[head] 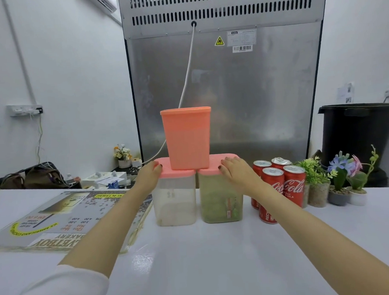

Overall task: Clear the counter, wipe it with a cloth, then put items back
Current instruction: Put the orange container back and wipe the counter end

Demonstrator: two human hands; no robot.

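Two clear plastic containers with pink lids stand side by side on the white counter (196, 265): the left container (174, 201) holds something pale, the right container (220, 202) something green. A third pink container (187, 138) stands on top, across both lids. My left hand (148, 175) rests on the left lid's outer edge, thumb over the top. My right hand (233, 170) lies with straight fingers on the right lid. No cloth is in view.
Several red cola cans (280, 183) stand just right of the containers, then small potted plants (341, 179). A printed menu sheet (63, 219) lies at the left. A steel fridge back (225, 77) rises behind, a black bin (361, 132) at far right.
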